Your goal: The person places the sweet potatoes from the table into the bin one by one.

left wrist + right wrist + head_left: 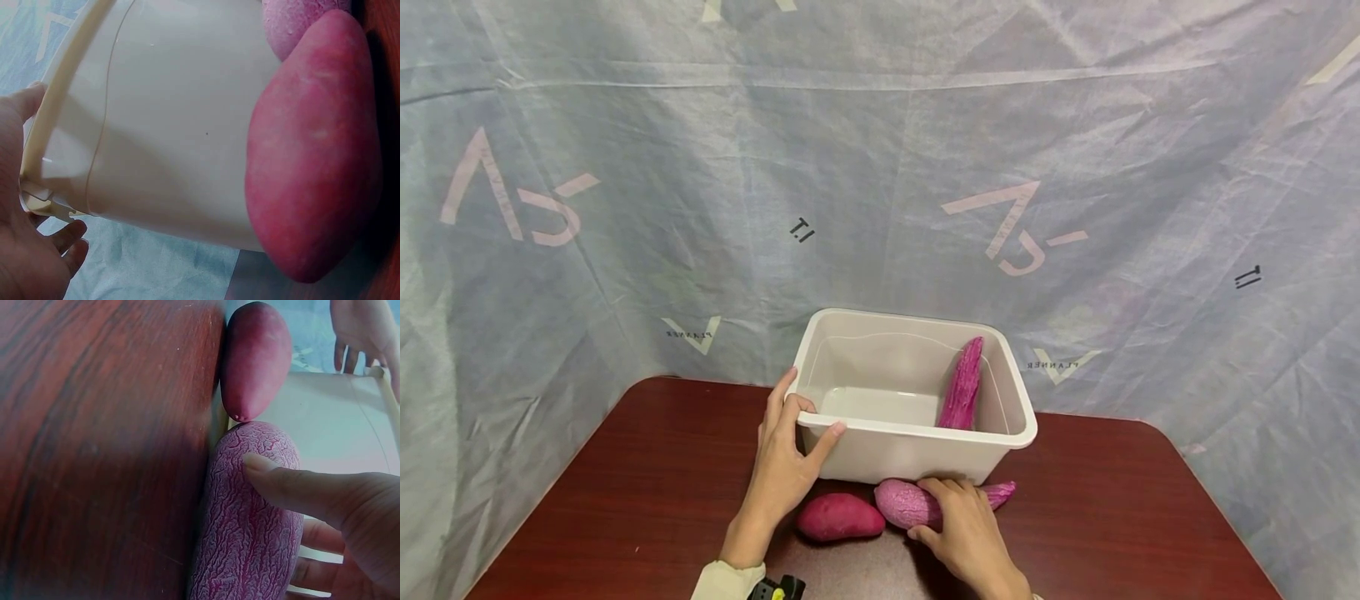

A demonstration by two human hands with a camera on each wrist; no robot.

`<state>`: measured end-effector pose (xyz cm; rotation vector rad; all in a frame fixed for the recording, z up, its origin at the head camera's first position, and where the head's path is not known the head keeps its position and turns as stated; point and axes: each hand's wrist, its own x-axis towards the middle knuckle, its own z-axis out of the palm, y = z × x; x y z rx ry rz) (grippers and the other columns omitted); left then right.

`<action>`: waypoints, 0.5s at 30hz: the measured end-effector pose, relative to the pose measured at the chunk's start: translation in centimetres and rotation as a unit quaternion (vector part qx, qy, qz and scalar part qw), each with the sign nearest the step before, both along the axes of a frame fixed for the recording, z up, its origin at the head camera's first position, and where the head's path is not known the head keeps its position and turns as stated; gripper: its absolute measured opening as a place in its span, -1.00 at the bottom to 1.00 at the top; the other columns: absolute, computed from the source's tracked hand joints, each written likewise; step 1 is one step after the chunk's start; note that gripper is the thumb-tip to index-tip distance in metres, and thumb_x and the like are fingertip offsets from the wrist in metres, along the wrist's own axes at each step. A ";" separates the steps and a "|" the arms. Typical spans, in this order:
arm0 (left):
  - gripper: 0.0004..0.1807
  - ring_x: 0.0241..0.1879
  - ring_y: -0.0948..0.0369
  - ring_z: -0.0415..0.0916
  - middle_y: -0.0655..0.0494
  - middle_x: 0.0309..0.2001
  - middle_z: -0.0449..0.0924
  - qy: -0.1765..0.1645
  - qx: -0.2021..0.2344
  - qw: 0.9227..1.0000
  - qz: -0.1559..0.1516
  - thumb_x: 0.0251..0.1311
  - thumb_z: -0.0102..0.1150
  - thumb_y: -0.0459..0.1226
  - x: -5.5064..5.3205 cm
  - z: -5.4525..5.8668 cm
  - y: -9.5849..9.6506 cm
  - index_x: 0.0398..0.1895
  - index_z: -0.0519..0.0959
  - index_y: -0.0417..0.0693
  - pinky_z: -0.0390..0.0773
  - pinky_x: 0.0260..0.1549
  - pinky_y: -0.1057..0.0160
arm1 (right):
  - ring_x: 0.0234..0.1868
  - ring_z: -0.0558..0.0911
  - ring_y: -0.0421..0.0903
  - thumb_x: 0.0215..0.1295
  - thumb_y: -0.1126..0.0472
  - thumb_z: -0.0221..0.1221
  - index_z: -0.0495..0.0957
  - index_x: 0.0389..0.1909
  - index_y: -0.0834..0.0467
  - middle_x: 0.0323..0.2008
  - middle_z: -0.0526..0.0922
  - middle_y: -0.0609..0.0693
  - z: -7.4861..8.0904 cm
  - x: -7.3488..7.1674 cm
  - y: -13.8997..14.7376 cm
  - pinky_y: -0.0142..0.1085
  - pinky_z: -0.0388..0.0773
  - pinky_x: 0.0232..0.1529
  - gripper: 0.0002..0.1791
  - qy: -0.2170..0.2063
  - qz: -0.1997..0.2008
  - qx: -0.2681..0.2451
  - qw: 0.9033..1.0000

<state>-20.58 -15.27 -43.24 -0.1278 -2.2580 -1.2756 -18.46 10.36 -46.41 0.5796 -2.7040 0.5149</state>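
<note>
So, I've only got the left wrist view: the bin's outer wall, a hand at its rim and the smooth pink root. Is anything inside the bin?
Observer: Yes. The head view shows one wrinkled purple root leaning inside the bin, toward its right end, with the upper tip near the back wall.

Operator: And past the smooth pink root I just catch the end of a second rough root. Is anyone holding that one?

Observer: Yes, the right hand grips it; the right wrist view shows the thumb on one side and fingers round the other.
</note>
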 end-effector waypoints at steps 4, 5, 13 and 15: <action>-0.58 0.44 -0.13 0.19 0.10 0.59 0.05 0.002 0.000 1.000 0.000 0.17 0.40 -0.01 0.0 0.1 0.0 -0.15 0.37 0.05 0.18 0.21 -0.25 | 0.02 0.64 -0.04 -0.24 0.06 0.60 0.67 -0.05 0.07 -0.11 0.75 -0.05 0.0 0.0 0.0 0.00 0.51 0.04 -0.39 0.003 0.001 0.000 1.000; -0.58 0.44 -0.13 0.19 0.09 0.58 0.05 0.002 0.000 1.000 0.000 0.17 0.40 -0.01 0.1 0.1 0.0 -0.15 0.37 0.05 0.19 0.21 -0.26 | 0.02 0.64 -0.04 -0.23 0.06 0.60 0.67 -0.05 0.07 -0.11 0.75 -0.05 0.0 0.0 0.0 0.00 0.51 0.04 -0.39 0.003 0.002 0.000 1.000; -0.58 0.44 -0.13 0.20 0.08 0.59 0.06 0.006 -0.001 1.000 -0.002 0.18 0.39 0.00 0.1 -0.1 -0.1 -0.16 0.37 0.06 0.18 0.21 -0.25 | -0.01 0.65 -0.02 -0.23 0.07 0.60 0.67 -0.07 0.06 -0.12 0.74 -0.04 0.1 0.1 0.0 0.01 0.50 -0.02 -0.42 -0.003 0.008 0.000 1.000; -0.58 0.44 -0.12 0.20 0.09 0.58 0.06 0.006 0.001 1.000 -0.001 0.17 0.40 0.00 0.1 -0.1 0.0 -0.17 0.37 0.06 0.17 0.21 -0.24 | -0.01 0.65 -0.01 -0.22 0.07 0.59 0.67 -0.08 0.06 -0.13 0.74 -0.04 0.2 0.2 0.0 0.00 0.50 -0.02 -0.42 -0.001 0.010 0.001 1.000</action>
